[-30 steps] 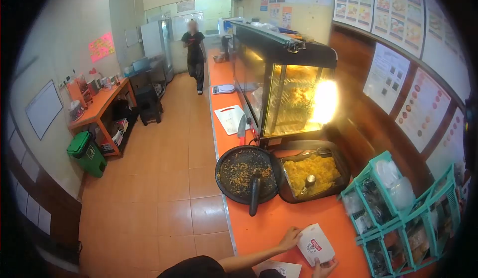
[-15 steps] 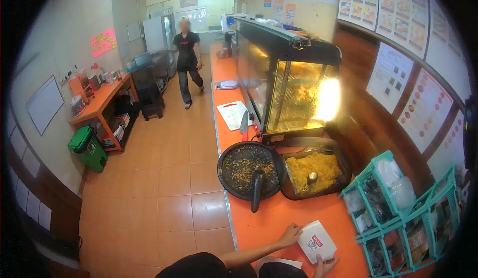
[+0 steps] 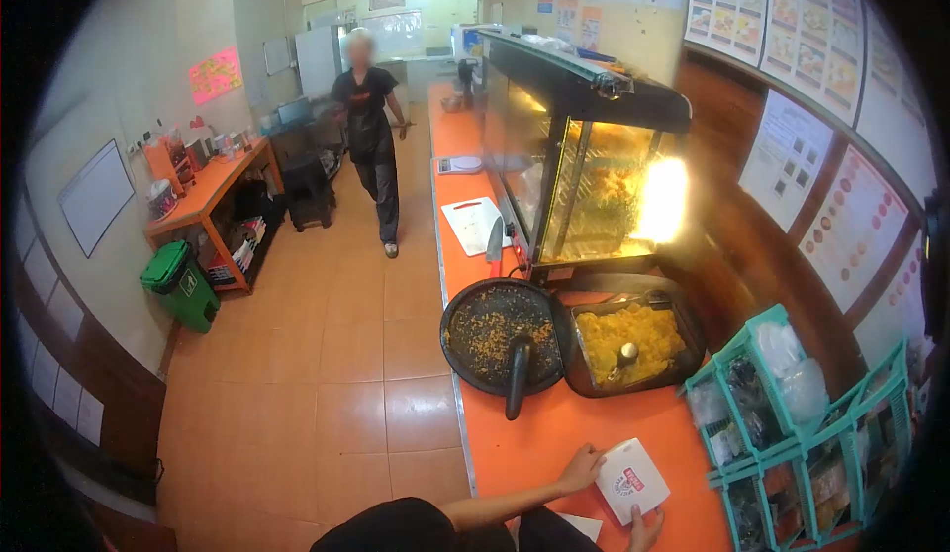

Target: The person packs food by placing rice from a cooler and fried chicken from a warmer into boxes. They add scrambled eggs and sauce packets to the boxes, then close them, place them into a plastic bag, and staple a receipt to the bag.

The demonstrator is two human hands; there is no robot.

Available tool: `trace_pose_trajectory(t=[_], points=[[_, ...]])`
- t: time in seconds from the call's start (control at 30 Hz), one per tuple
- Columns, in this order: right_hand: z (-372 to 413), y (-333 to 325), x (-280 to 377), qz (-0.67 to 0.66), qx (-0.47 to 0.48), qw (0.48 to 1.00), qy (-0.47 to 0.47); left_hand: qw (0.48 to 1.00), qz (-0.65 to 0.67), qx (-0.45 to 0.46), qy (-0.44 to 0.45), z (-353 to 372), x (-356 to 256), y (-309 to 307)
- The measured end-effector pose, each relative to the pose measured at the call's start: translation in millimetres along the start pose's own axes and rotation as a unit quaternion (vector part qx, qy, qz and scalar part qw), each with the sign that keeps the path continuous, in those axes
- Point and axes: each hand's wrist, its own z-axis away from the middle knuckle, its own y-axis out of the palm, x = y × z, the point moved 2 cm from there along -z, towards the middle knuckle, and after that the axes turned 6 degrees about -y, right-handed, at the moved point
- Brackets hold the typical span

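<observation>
Down at 6 o'clock on the orange counter [image 3: 554, 433], left hand [image 3: 579, 468] pinches the 9 o'clock edge of a small white paper box [image 3: 633, 478]. Looks super light and flimsy and it'd crush easily, so I'd grip the folded edges. Right hand [image 3: 643, 530] cups its 5 o'clock corner, fingers curled on it.

A single camera sits on the person's head, high above the orange counter [image 3: 554, 433], and faces forward and down along it. Its wide, rounded lens shows the left hand [image 3: 579, 468], right hand [image 3: 643, 530] and white box [image 3: 633, 478] nearest, at the bottom edge. The room's far end [image 3: 396, 18] lies small at the top.
</observation>
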Motion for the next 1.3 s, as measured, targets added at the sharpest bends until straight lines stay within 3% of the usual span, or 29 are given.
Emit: trace_pose_trajectory(t=[0.2, 0.3, 0.43, 0.6, 0.7, 0.8, 0.9, 1.0, 1.1, 1.2, 1.3], points=[[16.6, 2.6, 26.1, 0.14, -0.023, 0.988, 0.054, 1.0, 0.015, -0.017, 0.001, 6.9, -17.1, -10.3], [28.8, 19.7, 70.3, 0.001, -0.066, 0.997, -0.028, 1.0, 0.017, -0.013, -0.009, 6.4, -14.6, -7.7], [26.4, 16.1, 58.1, -0.02, -0.008, 1.0, -0.008, 0.999, 0.035, -0.03, 0.012, 6.1, -7.8, -4.4], [16.2, 24.8, 41.9, -0.017, -0.023, 0.999, -0.02, 0.999, 0.042, -0.006, -0.014, 3.3, -11.5, -7.4], [16.7, 28.5, 39.7, -0.003, -0.04, 0.999, -0.034, 0.994, -0.015, 0.095, -0.05, -2.8, -21.0, -19.8], [10.7, 34.7, 43.4, 0.007, -0.066, 0.996, -0.061, 0.998, -0.005, 0.029, 0.059, -28.6, -13.2, -9.4], [-6.4, 45.0, 53.7, 0.038, -0.11, 0.985, -0.128, 0.965, 0.087, 0.097, 0.228, -48.8, -39.2, -9.7], [-18.2, 55.2, 67.5, 0.101, -0.162, 0.954, -0.233, 0.955, 0.152, 0.171, 0.186, -54.5, -45.6, -6.0], [-11.7, 44.3, 60.5, 0.039, -0.057, 0.992, -0.106, 0.966, 0.076, 0.069, 0.237, -54.3, -28.9, 3.6], [-7.8, 55.0, 60.2, -0.047, -0.118, 0.992, -0.025, 0.983, -0.006, 0.021, 0.182, -46.7, -30.9, 5.9], [-28.8, 45.6, 24.4, 0.162, -0.051, 0.98, -0.108, 0.992, -0.043, 0.086, 0.087, -52.6, -23.6, 11.6]])
